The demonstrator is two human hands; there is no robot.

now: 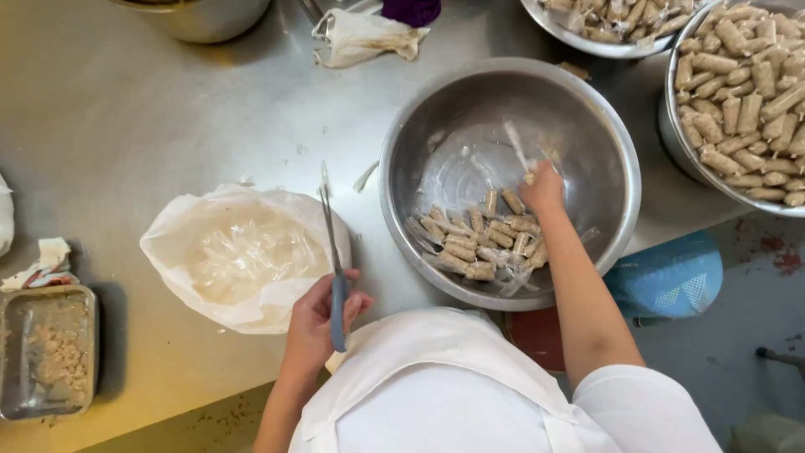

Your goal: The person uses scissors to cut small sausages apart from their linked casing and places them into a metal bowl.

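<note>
Hands at a steel bowl of wrapped rolls
Right hand (pixel 543 190) pinches a clear-wrapped roll (pixel 521 159) inside the bowl (pixel 419 151); left hand (pixel 317 317), fingers closed, grips blue-handled scissors (pixel 334 252) beside a white plastic bag (pixel 243 256) on the table (pixel 126 126)

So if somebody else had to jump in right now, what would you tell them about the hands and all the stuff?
Left hand: holds scissors, blades pointing away, over the table edge next to the bag.
Right hand: down in the middle bowl, fingers pinching one wrapped piece at the top of the pile.
Wrapped pieces: a small heap lies in the near part of that bowl.
Done: the right bowl is heaped with unwrapped sticks; the bag holds clear wrappers.
Left: the heap in the middle bowl is still in its wrappers.
</note>
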